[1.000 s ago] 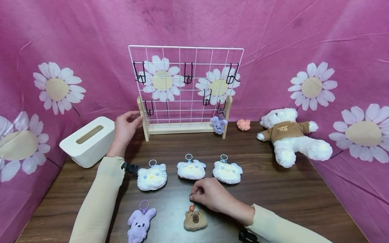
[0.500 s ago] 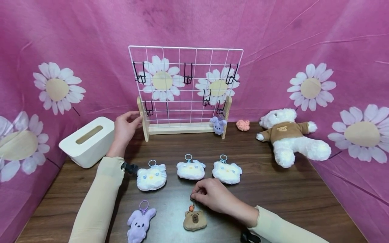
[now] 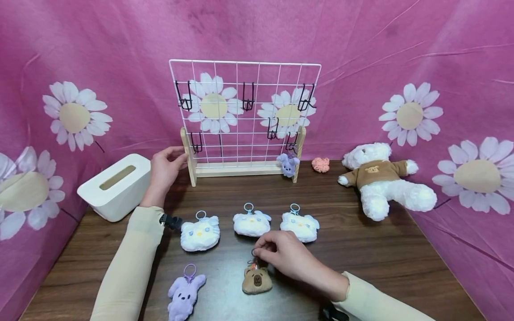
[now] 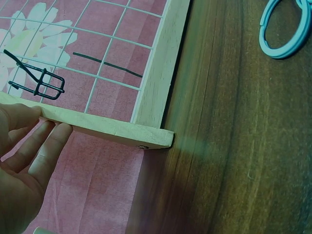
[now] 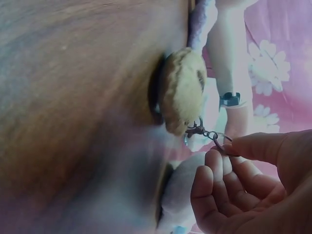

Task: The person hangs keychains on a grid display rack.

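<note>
In front of the grid rack (image 3: 241, 169), a brown plush keychain (image 3: 257, 281) is held by its metal ring (image 5: 216, 142), which is pinched by the thumb and fingers of the right hand (image 3: 287, 254). The ring, mostly masked in the head view, is plainly shown from the right wrist, where the plush face is turned aside; whether the plush is touching the tabletop (image 3: 225, 285) cannot be told. The rack's left upright (image 4: 107, 129) is touched by the left hand (image 3: 164, 169), though whether it is pinched by those fingers cannot be told. Between rack and brown keychain, three white plush keychains (image 3: 252, 225) are laid in a row; by the left wrist camera only a pale blue ring (image 4: 263, 38), cut off, is caught. In front of the rack's left end, a purple plush keychain (image 3: 184, 296) is cropped by the head view's lower edge. At the rack's lower right, a small purple plush (image 3: 289, 166) is hung, its fastening too small to be made out.
</note>
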Action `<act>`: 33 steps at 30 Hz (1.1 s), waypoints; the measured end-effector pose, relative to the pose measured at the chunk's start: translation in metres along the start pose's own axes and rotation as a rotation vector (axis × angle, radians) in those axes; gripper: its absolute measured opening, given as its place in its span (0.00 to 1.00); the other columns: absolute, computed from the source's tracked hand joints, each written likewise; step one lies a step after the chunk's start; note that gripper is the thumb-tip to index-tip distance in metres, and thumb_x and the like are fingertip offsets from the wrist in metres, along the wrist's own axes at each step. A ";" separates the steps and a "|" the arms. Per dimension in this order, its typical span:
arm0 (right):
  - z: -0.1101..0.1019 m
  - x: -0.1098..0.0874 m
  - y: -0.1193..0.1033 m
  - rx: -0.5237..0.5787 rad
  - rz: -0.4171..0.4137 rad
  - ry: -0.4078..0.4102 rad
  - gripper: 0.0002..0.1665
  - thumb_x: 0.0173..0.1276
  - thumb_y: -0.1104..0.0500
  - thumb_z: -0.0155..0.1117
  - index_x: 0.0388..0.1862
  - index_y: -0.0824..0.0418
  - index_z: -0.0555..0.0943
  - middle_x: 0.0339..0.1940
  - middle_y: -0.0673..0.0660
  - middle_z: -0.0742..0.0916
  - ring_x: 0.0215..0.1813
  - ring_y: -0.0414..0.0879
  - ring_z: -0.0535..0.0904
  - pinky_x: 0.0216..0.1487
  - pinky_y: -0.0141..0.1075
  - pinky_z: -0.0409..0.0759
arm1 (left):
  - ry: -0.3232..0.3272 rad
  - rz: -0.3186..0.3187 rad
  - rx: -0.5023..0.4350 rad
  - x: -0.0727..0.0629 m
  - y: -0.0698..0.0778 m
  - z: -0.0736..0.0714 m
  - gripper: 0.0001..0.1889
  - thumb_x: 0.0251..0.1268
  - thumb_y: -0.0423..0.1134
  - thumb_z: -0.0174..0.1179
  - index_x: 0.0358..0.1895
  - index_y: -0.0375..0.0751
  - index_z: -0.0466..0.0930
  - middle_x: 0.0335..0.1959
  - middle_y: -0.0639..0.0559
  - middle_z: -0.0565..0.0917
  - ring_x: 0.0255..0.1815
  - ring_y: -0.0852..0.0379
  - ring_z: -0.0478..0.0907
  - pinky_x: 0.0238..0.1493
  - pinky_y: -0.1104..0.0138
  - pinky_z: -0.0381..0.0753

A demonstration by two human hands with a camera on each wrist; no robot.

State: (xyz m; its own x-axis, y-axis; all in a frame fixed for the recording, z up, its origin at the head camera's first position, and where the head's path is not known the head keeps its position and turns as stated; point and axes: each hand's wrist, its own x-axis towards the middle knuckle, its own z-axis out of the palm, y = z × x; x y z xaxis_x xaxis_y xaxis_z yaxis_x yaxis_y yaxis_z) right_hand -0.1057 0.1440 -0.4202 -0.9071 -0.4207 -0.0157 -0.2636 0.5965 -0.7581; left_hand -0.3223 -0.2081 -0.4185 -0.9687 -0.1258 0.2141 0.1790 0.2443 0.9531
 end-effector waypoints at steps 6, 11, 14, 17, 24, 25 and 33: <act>-0.006 0.000 -0.005 0.004 -0.042 0.020 0.05 0.78 0.57 0.76 0.39 0.50 0.92 0.31 0.44 0.94 0.34 0.27 0.85 0.39 0.24 0.85 | 0.009 -0.005 -0.004 0.000 0.000 0.000 0.19 0.82 0.34 0.68 0.67 0.27 0.86 0.56 0.27 0.88 0.37 0.77 0.87 0.49 0.75 0.96; -0.011 0.000 -0.010 -0.003 -0.054 0.053 0.05 0.77 0.57 0.77 0.38 0.47 0.92 0.32 0.41 0.93 0.34 0.26 0.83 0.38 0.24 0.87 | 0.005 -0.004 0.010 -0.001 0.002 0.001 0.19 0.82 0.35 0.68 0.68 0.27 0.86 0.57 0.27 0.88 0.37 0.77 0.86 0.49 0.76 0.96; -0.014 0.000 -0.013 -0.004 -0.044 0.063 0.06 0.77 0.58 0.77 0.38 0.45 0.92 0.32 0.39 0.92 0.34 0.26 0.83 0.38 0.25 0.87 | 0.003 0.001 0.014 -0.002 0.003 0.001 0.19 0.82 0.35 0.68 0.67 0.28 0.86 0.57 0.27 0.88 0.37 0.77 0.86 0.50 0.75 0.96; -0.016 0.000 -0.013 0.006 -0.040 0.064 0.07 0.76 0.58 0.78 0.38 0.45 0.92 0.33 0.40 0.92 0.35 0.27 0.83 0.38 0.25 0.87 | 0.003 0.002 0.017 -0.002 0.004 0.001 0.18 0.82 0.34 0.68 0.67 0.27 0.86 0.56 0.29 0.88 0.38 0.77 0.86 0.49 0.76 0.96; -0.023 0.002 -0.019 -0.022 -0.045 0.086 0.08 0.76 0.58 0.78 0.38 0.43 0.92 0.34 0.38 0.91 0.36 0.28 0.82 0.40 0.25 0.85 | 0.004 -0.009 0.028 -0.002 0.003 0.001 0.18 0.82 0.34 0.67 0.66 0.27 0.86 0.53 0.34 0.88 0.38 0.76 0.87 0.51 0.74 0.96; -0.024 0.003 -0.020 -0.031 -0.046 0.093 0.08 0.76 0.58 0.78 0.38 0.43 0.92 0.34 0.37 0.91 0.37 0.29 0.81 0.40 0.25 0.85 | 0.004 -0.009 0.030 -0.002 0.003 0.001 0.18 0.82 0.34 0.67 0.66 0.27 0.86 0.53 0.34 0.88 0.38 0.76 0.87 0.51 0.73 0.96; -0.036 0.007 -0.027 -0.082 -0.042 0.129 0.09 0.75 0.57 0.78 0.37 0.41 0.90 0.34 0.37 0.91 0.36 0.31 0.80 0.40 0.26 0.83 | 0.004 -0.002 0.033 -0.002 0.003 0.000 0.18 0.82 0.34 0.67 0.66 0.27 0.86 0.53 0.34 0.88 0.37 0.76 0.87 0.48 0.76 0.96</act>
State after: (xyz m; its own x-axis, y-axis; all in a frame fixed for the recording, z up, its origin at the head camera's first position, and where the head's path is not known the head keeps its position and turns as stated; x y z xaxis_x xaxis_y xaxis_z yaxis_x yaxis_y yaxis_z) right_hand -0.1166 0.1494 -0.3760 -0.9277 -0.3588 0.1027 -0.3236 0.6360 -0.7005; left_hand -0.3194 -0.2068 -0.4163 -0.9683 -0.1302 0.2131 0.1711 0.2759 0.9458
